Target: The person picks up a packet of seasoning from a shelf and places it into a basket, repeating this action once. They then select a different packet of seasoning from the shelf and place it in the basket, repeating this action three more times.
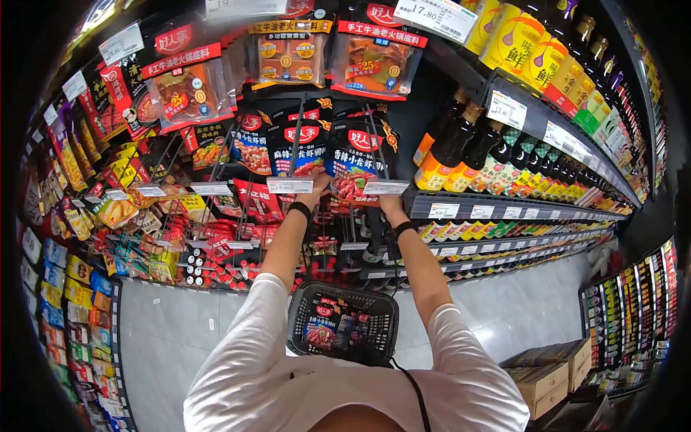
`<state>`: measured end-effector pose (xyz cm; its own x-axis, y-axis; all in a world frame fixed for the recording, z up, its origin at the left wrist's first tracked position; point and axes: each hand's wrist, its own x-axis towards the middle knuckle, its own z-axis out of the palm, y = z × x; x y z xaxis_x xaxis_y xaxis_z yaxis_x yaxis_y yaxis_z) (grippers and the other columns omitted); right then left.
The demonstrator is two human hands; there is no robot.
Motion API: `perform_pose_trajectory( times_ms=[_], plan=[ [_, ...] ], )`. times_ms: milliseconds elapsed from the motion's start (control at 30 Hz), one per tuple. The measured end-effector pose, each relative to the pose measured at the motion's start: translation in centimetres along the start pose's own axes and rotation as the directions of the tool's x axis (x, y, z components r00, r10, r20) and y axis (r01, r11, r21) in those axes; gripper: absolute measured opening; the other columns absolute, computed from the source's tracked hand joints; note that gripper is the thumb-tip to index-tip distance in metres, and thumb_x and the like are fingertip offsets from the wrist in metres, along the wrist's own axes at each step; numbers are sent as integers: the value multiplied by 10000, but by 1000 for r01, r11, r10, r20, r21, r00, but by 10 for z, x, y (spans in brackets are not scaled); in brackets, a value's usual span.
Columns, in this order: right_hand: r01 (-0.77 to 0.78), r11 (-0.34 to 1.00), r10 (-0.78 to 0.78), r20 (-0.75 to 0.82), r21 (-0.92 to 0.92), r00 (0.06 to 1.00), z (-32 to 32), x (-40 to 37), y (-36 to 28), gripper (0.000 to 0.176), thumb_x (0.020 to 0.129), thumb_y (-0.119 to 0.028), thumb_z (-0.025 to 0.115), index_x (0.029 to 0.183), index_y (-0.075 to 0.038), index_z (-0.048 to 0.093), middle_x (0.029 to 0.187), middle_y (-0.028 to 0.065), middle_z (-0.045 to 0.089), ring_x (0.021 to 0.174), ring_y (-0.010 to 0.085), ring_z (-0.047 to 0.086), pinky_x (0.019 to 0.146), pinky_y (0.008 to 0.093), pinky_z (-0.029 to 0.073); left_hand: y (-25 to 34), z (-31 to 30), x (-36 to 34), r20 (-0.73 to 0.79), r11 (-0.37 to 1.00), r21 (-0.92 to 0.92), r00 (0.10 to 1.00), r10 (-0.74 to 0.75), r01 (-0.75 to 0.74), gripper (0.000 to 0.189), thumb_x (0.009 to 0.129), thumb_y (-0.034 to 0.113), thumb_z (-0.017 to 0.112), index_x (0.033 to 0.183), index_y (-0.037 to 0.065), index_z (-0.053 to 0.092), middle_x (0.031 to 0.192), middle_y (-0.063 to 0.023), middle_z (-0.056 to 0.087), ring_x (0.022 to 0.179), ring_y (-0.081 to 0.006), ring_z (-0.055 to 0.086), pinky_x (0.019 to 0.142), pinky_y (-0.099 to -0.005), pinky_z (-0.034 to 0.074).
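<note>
A black seasoning packet (358, 162) with a picture of red crayfish hangs from a shelf hook in front of me. My left hand (314, 189) grips its lower left edge, beside a similar black packet (299, 147). At its lower right corner, my right hand (393, 209) holds the same packet, fingers partly hidden behind it and a price tag (386, 187). Below my arms is a black shopping basket (294, 317) with another black seasoning packet (322, 324) and some dark packages inside.
Hot pot seasoning packs (378, 61) hang above my hands. Bottles of sauce (450, 155) line the right shelves, and small red-capped jars (270, 263) stand low on the left. Wooden crates (551, 381) sit on the floor at right.
</note>
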<state>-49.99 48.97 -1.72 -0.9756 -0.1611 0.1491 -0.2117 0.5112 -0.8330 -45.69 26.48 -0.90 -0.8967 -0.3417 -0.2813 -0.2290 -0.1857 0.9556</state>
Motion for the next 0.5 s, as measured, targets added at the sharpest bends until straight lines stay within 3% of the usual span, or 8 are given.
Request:
perform_pose_trajectory(
  times_ms=[67,100,200,233,267,333,367,500],
  plan=[
    [21,981,-31,-50,-192,998,1,-1,-1,279,862,-154,505,1098,-16,560,1111,121,595,1063,225,537,894,319,405,0,0,3,16,999,28,999,-44,43,523,743,126,618,1225,136,414,1047,-46,497,1009,-178,465,807,-366,425],
    [61,981,-66,-23,-186,998,0,-1,-2,283,861,-158,509,1102,-20,560,1100,116,599,1054,219,540,892,316,406,1,1,6,25,997,42,998,-63,62,525,742,127,627,1221,169,417,1042,-17,487,1026,-154,439,817,-380,408],
    [123,983,-118,43,-136,992,-3,-1,-3,297,851,-168,535,1111,-26,560,1069,103,610,1027,202,547,880,309,412,-4,1,18,54,978,207,998,12,-23,567,703,146,671,1205,99,411,995,-42,494,955,-151,467,753,-335,414],
    [107,989,-102,56,-99,993,-2,0,0,306,844,-169,553,1112,-23,561,1059,99,613,1019,196,548,872,306,416,-27,-2,45,48,969,219,993,110,-118,559,664,170,715,1137,32,451,962,-61,536,864,-145,508,686,-305,422],
    [93,994,-89,71,-62,994,1,4,9,315,836,-171,571,1113,-21,562,1048,95,616,1010,190,550,865,304,420,-28,-2,44,59,955,263,990,126,-138,545,657,181,728,1106,12,469,967,-81,546,879,-161,519,716,-302,424],
    [36,960,-72,118,278,990,11,10,36,358,801,-169,626,1117,-14,563,1045,77,616,997,176,552,842,293,430,-31,-4,38,85,918,354,983,160,-180,524,644,203,753,1044,-27,505,977,-120,566,909,-193,541,777,-296,428],
    [0,899,-69,144,438,987,14,9,47,382,783,-168,653,1119,-10,563,1043,68,616,990,169,554,831,288,434,2,0,-6,195,969,184,973,125,-162,485,656,236,767,1008,-10,544,912,-85,596,856,-163,560,739,-279,437],
    [-352,725,18,494,592,869,-9,-10,25,416,722,-155,724,1090,-28,579,1076,37,602,991,130,540,852,255,406,13,0,-33,357,967,169,926,121,-192,632,670,273,778,1165,-3,500,1076,-79,592,971,-158,557,823,-282,447]
  ],
)
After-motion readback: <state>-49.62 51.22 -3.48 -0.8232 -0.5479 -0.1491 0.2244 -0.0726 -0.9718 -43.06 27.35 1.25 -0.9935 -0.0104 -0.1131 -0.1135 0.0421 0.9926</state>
